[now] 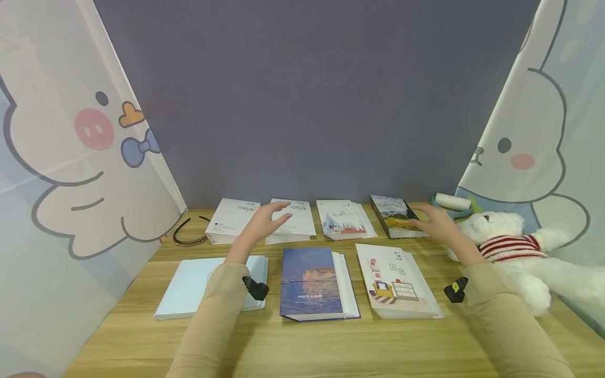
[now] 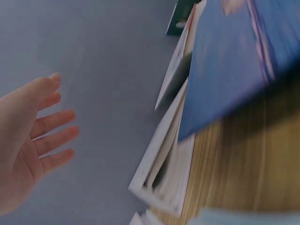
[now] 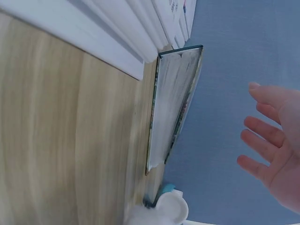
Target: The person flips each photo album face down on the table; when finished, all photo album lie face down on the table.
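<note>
Both hands are held up over a table of photo albums, and neither holds anything. My left hand point(image 1: 261, 222), fingers spread and slightly bent, overlaps two white albums with lettering point(image 1: 295, 218) in the back row. In the left wrist view the fingers point(image 2: 56, 123) stand apart from every album. My right hand point(image 1: 438, 227) is nearest to the landscape-painting album point(image 1: 395, 212) at the back right. The right wrist view shows that album's page edges point(image 3: 177, 93), with the hand off to one side. In front lies a blue seascape photo album point(image 1: 312, 283).
A light blue album point(image 1: 189, 286) lies front left, partly behind the left sleeve. A white album with furniture drawings point(image 1: 394, 281) and one with a tent point(image 1: 344, 218) lie to the right. Also here are a black headband point(image 1: 189, 241), a white teddy bear point(image 1: 512, 247) and a white roll point(image 1: 452, 201).
</note>
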{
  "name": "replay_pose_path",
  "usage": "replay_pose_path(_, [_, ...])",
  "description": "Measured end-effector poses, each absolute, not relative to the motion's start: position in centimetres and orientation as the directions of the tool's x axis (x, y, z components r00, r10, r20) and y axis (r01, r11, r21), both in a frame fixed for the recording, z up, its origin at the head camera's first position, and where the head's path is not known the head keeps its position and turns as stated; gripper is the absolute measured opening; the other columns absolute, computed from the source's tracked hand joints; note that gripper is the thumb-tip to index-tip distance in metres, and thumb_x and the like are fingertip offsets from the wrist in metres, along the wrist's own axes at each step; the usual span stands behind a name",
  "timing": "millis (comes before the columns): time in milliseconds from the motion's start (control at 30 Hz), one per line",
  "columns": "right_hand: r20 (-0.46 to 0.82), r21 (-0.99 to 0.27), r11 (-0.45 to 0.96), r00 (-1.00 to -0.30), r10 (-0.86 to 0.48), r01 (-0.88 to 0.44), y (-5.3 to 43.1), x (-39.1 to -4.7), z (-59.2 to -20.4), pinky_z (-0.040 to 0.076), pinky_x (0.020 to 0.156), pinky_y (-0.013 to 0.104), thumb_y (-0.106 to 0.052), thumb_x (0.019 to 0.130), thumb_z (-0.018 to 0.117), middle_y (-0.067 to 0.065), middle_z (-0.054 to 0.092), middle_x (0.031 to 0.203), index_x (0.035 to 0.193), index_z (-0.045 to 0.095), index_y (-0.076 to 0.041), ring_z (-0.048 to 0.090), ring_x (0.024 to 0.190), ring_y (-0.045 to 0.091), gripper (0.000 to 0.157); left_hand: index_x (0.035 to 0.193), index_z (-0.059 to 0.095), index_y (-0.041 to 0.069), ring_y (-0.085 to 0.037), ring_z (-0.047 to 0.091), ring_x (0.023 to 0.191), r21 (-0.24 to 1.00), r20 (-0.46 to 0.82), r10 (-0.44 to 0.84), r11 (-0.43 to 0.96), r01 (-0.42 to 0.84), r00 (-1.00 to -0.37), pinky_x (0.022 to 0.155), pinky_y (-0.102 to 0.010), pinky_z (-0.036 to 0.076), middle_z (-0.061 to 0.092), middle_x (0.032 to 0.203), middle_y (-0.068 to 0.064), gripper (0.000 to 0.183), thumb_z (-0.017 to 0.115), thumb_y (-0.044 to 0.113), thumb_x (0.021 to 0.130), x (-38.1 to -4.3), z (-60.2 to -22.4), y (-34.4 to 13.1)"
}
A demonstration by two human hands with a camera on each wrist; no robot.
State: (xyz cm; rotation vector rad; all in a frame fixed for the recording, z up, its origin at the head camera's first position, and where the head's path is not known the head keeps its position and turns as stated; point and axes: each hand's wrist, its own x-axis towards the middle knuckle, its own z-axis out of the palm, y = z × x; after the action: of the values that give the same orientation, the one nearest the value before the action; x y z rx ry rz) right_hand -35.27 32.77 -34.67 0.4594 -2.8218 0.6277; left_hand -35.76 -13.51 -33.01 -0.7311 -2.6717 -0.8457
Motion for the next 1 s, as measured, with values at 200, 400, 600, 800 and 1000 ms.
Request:
replay_pose_path(200, [0.263, -0.391, 0.855, -0.931, -0.252, -0.342, 32.1, -36.0, -35.1, 0.039, 0.094, 0.063, -0.018, 0.093, 0.059, 0.032, 0.041, 0.137, 0.136, 0.044, 0.004, 0.041, 0.121, 0.051, 0.05, 0.137, 0.049, 0.013, -0.028, 0.051, 0.124, 0.505, 0.334, 0.416, 0.679, 0.533, -0.846, 0.104, -0.046, 0.042, 0.054, 0.135, -0.01, 0.044, 0.052, 0.031, 0.097, -37.2, -33.3, -10.0])
replay_pose_path(400, [0.272, -0.377, 0.847, -0.919, -0.285, -0.375, 31.9, -36.6, -35.4, 0.039, 0.095, 0.062, -0.018, 0.092, 0.06, 0.033, 0.044, 0.135, 0.134, 0.047, 0.004, 0.042, 0.121, 0.05, 0.049, 0.137, 0.048, 0.013, -0.026, 0.052, 0.122, 0.524, 0.3, 0.457, 0.655, 0.545, -0.838, 0.103, -0.045, 0.042, 0.055, 0.134, -0.008, 0.043, 0.051, 0.029, 0.098, -38.1, -33.0, -6.3])
replay_pose_path(600, [0.346, -0.299, 0.85, -0.88, -0.326, -0.433, 31.7, -37.2, -35.8, 0.044, 0.09, 0.06, -0.017, 0.089, 0.065, 0.033, 0.053, 0.125, 0.127, 0.053, 0.006, 0.051, 0.112, 0.049, 0.047, 0.138, 0.047, 0.019, -0.022, 0.052, 0.123, 0.522, 0.271, 0.501, 0.641, 0.563, -0.822, 0.102, -0.04, 0.044, 0.052, 0.137, -0.002, 0.043, 0.047, 0.035, 0.099, -39.2, -32.8, -2.8])
replay_pose_path(800, [0.308, -0.329, 0.843, -0.892, -0.33, -0.425, 31.9, -38.2, -37.0, 0.042, 0.091, 0.061, -0.02, 0.089, 0.065, 0.034, 0.053, 0.124, 0.127, 0.054, 0.006, 0.049, 0.113, 0.052, 0.047, 0.138, 0.047, 0.017, -0.021, 0.053, 0.121, 0.568, 0.269, 0.524, 0.591, 0.572, -0.808, 0.1, -0.035, 0.046, 0.053, 0.136, -0.004, 0.042, 0.046, 0.033, 0.099, -39.5, -33.2, 0.4])
replay_pose_path(1000, [0.216, -0.347, 0.853, -0.918, -0.331, -0.389, 32.4, -38.3, -38.2, 0.04, 0.093, 0.063, -0.027, 0.09, 0.063, 0.033, 0.05, 0.128, 0.131, 0.05, 0.005, 0.044, 0.117, 0.053, 0.055, 0.137, 0.049, 0.017, -0.02, 0.055, 0.119, 0.644, 0.25, 0.506, 0.55, 0.532, -0.826, 0.097, -0.031, 0.047, 0.056, 0.133, -0.005, 0.042, 0.046, 0.034, 0.099, -39.5, -34.7, 3.4])
